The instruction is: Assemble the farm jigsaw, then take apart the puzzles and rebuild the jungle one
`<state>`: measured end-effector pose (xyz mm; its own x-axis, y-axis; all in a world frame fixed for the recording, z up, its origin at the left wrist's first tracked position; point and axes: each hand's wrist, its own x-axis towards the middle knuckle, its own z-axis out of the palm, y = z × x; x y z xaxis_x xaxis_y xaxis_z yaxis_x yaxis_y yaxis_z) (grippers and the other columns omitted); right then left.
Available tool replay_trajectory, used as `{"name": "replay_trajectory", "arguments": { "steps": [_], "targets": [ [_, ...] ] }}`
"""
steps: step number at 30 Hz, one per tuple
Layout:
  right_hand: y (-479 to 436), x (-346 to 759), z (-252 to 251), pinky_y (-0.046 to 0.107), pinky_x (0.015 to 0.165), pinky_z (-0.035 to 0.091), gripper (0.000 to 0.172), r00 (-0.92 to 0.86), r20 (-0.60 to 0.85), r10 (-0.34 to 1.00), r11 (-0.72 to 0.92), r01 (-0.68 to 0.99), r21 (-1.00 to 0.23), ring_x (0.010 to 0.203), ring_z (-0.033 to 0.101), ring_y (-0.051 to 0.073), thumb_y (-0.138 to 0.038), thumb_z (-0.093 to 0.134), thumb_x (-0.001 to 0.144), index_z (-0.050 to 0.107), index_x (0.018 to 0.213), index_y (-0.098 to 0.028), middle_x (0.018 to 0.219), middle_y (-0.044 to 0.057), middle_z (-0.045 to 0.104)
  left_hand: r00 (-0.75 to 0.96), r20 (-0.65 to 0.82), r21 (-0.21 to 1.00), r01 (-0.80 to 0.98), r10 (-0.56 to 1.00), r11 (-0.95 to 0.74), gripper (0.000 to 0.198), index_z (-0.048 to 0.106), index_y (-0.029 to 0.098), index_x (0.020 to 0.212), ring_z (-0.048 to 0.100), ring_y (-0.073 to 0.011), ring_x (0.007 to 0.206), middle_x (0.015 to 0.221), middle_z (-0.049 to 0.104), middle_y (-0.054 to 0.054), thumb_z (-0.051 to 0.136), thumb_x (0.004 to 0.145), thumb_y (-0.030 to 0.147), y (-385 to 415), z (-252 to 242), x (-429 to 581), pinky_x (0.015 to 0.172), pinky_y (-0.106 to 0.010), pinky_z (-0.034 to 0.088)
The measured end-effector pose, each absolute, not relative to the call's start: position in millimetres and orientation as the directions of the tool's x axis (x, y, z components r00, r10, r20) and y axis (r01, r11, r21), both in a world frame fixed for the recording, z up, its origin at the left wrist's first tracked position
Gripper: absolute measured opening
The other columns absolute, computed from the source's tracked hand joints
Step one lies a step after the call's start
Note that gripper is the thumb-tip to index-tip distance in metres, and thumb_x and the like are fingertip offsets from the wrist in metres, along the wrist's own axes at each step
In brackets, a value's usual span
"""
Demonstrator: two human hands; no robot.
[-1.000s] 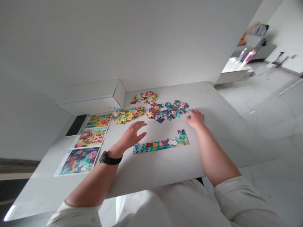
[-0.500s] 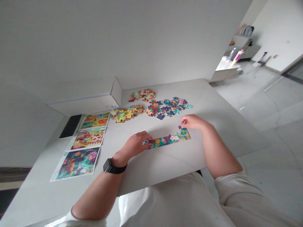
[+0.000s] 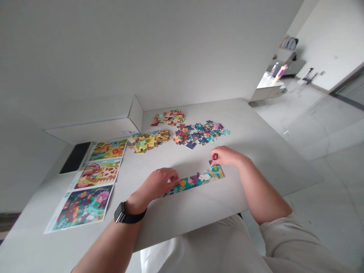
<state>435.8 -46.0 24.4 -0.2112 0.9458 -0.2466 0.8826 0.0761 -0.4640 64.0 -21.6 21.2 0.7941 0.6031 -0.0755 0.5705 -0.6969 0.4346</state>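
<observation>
A strip of joined jigsaw pieces, showing a white rabbit and plants, lies near the table's front edge and turns upward at its right end. My left hand, wearing a black watch, rests over the strip's left part. Its thumb and forefinger are bent but apart, and the hand covers some of the picture. At the strip's upper right corner, the fingertips of my right hand pinch a small purple puzzle piece. Whether that piece is locked into the strip I cannot tell.
Loose pieces lie in a dark blue pile, a yellow-green pile and a red-pink pile. Picture sheets are on the left beside a black phone-like slab. A white box stands by the wall.
The view has shifted slightly. More of the strip's left end shows below my left hand. My right hand stays at the upper right corner with the purple piece.
</observation>
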Motion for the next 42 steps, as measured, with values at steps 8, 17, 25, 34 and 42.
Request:
{"name": "replay_trajectory", "arguments": {
  "steps": [8, 17, 25, 34, 42],
  "targets": [
    [-38.5, 448.6, 24.8, 0.029, 0.085, 0.055, 0.016, 0.047, -0.005, 0.999, -0.042, 0.855, -0.516, 0.09, 0.075, 0.019, -0.028, 0.072, 0.094, 0.079, 0.106, -0.023, 0.105, 0.005, 0.083, 0.77, -0.015, 0.461, 0.571, 0.638, -0.679, 0.026, 0.075, 0.027, 0.1, 0.074, -0.0216, 0.085, 0.096, 0.077, -0.004, 0.056, 0.106, 0.042, -18.0, 23.9, 60.6, 0.077, -0.032, 0.055],
    [11.5, 502.4, 26.5, 0.032, 0.093, 0.055, 0.024, 0.517, 0.091, 0.851, -0.407, 0.759, -0.508, 0.103, 0.076, 0.023, -0.029, 0.065, 0.097, 0.079, 0.115, -0.023, 0.113, 0.007, 0.083, 0.755, -0.01, 0.455, 0.587, 0.656, -0.669, 0.028, 0.075, 0.025, 0.117, 0.076, -0.0242, 0.098, 0.113, 0.079, -0.007, 0.055, 0.106, 0.042, -15.2, 12.9, 54.4, 0.089, -0.035, 0.058],
    [87.7, 510.4, 30.0, 0.037, 0.098, 0.055, 0.041, 0.488, -0.041, 0.872, -0.476, 0.826, -0.302, 0.118, 0.072, 0.031, -0.033, 0.079, 0.09, 0.073, 0.128, -0.019, 0.129, 0.017, 0.078, 0.751, 0.018, 0.483, 0.572, 0.66, -0.663, 0.024, 0.075, 0.026, 0.115, 0.076, -0.0231, 0.096, 0.113, 0.078, -0.006, 0.057, 0.106, 0.038, -12.4, 9.0, 51.9, 0.085, -0.033, 0.057],
    [94.8, 511.2, 31.1, 0.035, 0.097, 0.055, 0.037, 0.483, -0.019, 0.876, -0.458, 0.816, -0.354, 0.118, 0.073, 0.031, -0.02, 0.088, 0.072, 0.08, 0.109, -0.021, 0.12, 0.013, 0.081, 0.771, 0.077, 0.497, 0.52, 0.632, -0.695, 0.022, 0.075, 0.025, 0.112, 0.075, -0.0212, 0.092, 0.108, 0.078, -0.006, 0.057, 0.106, 0.034, -12.3, 9.5, 54.6, 0.081, -0.03, 0.056],
    [22.0, 497.5, 50.0, 0.029, 0.069, 0.05, 0.038, 0.365, 0.138, 0.921, -0.034, 0.428, -0.903, 0.075, 0.063, 0.017, -0.048, 0.086, 0.076, 0.069, 0.097, -0.021, 0.089, 0.003, 0.074, 0.754, 0.203, 0.544, 0.443, 0.625, -0.712, 0.022, 0.077, 0.025, 0.116, 0.072, -0.0163, 0.082, 0.113, 0.077, -0.006, 0.058, 0.106, 0.031, -16.5, 18.6, 63.2, 0.079, -0.029, 0.057]
  ]
}}
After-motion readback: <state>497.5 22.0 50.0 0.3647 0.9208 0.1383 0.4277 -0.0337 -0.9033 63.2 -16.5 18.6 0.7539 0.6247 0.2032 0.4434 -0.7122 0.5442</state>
